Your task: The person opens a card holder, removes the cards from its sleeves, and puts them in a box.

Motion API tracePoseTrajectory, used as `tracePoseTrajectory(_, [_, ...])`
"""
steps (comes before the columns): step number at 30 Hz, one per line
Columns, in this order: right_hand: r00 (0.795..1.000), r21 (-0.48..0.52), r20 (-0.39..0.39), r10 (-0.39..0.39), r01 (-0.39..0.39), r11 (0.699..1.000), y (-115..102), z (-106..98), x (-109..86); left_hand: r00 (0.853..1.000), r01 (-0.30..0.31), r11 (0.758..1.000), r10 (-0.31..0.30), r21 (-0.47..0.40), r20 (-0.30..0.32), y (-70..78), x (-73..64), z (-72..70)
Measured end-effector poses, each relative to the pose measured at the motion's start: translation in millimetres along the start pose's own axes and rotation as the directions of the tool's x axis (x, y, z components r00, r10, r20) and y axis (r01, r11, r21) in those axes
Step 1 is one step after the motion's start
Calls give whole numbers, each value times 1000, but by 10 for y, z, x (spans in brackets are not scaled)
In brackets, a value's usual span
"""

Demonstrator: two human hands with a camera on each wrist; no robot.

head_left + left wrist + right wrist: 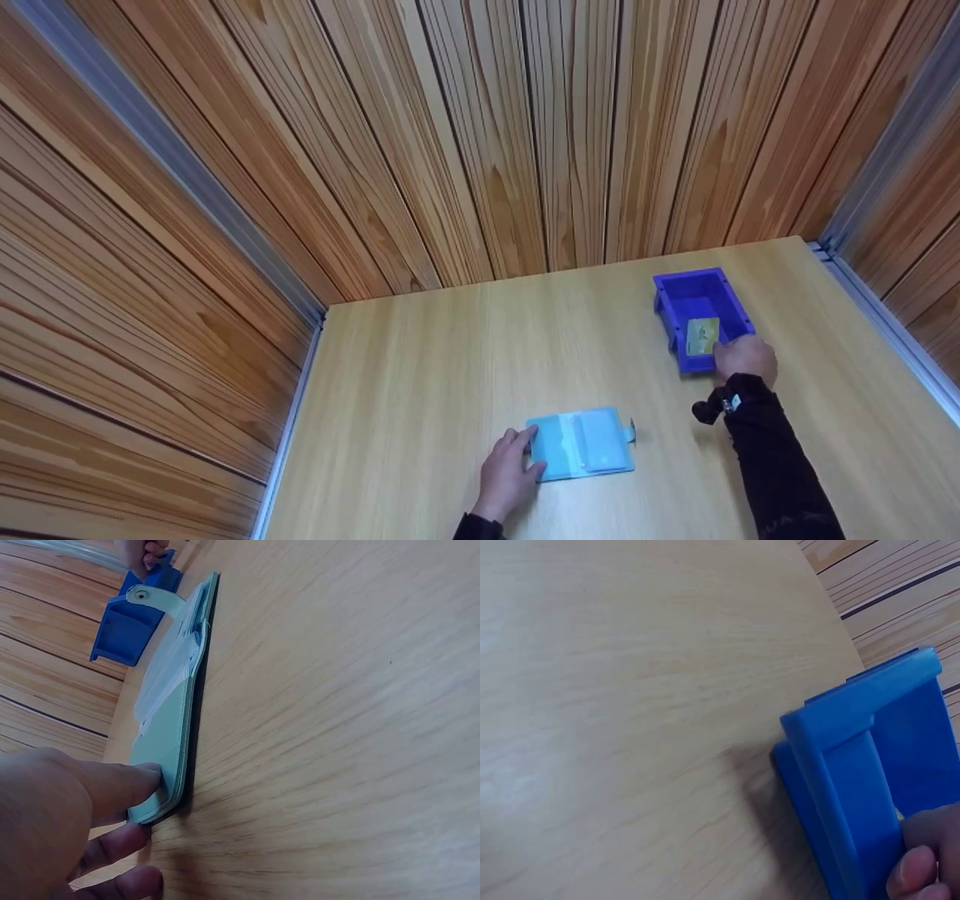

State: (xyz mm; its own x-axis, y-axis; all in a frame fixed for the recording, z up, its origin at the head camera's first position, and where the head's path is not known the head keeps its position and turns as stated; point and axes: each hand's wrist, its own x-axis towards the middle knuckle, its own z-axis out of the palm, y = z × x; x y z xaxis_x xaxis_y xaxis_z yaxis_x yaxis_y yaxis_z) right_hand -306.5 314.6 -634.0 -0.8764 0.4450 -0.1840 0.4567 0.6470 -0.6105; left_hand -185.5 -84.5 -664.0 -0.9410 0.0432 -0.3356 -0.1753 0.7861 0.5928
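A light-blue wallet (581, 444) lies opened out on the table, its snap strap (154, 598) pointing away from my left hand. My left hand (508, 474) holds the wallet's left end, thumb on the inner face and other fingers at the edge. At the back right, my right hand (746, 360) is at the near right corner of a blue-purple plastic bin (686, 362), fingers curled. A yellow-green card (703, 336) shows over the bin's inside, its right edge at my right fingertips, which appear to pinch it. In the right wrist view my fingers mostly hide the card.
The wooden table (420, 375) ends at a plank wall (525, 150) at the back. Metal rails (892, 322) run along both sides. A small dark device (709, 409) is strapped to my right wrist.
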Motion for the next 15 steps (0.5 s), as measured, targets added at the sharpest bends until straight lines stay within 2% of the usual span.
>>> tracePoseTrajectory(8, [998, 34, 4, 55, -55, 998, -36, 18, 6, 1000, -13, 1000, 13, 6, -9, -8, 6, 3])
tracePoseTrajectory(15, [999, 26, -42, -26, 27, 999, 5, 29, -26, 997, -67, 997, 68, 27, -20, -33, 0, 2])
